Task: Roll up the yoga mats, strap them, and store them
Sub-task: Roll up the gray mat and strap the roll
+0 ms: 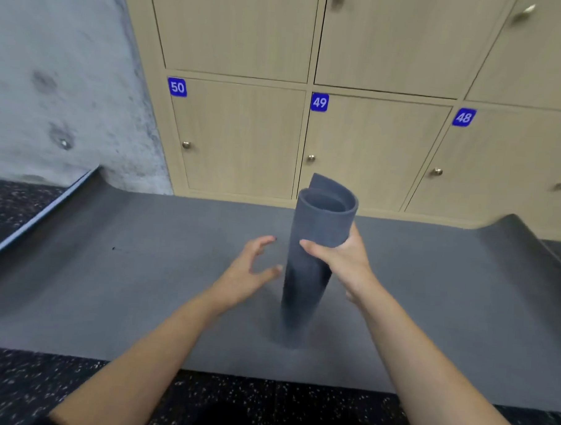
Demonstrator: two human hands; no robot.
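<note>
Lockers (237, 136) behind, right grip (338, 260) encircles upright rolled mat's (320, 220) middle.

Rolled blue-grey foam yoga mat (322, 223): matt, fine-grained, soft-looking. Flat grey yoga mat (141, 286): matt, smooth. Black rubber floor (264, 404): speckled, rough. Pale wood-grain locker doors (244, 137): smooth, satin. Round metal knobs (186, 145): shiny. Grey concrete wall (54, 58): rough, blotchy.

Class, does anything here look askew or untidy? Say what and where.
The rolled mat, held upright by the right hand, is wound loosely: its top gapes open and one edge pokes above the rim. The flat mat under it rides up at both far corners instead of lying flat.
</note>
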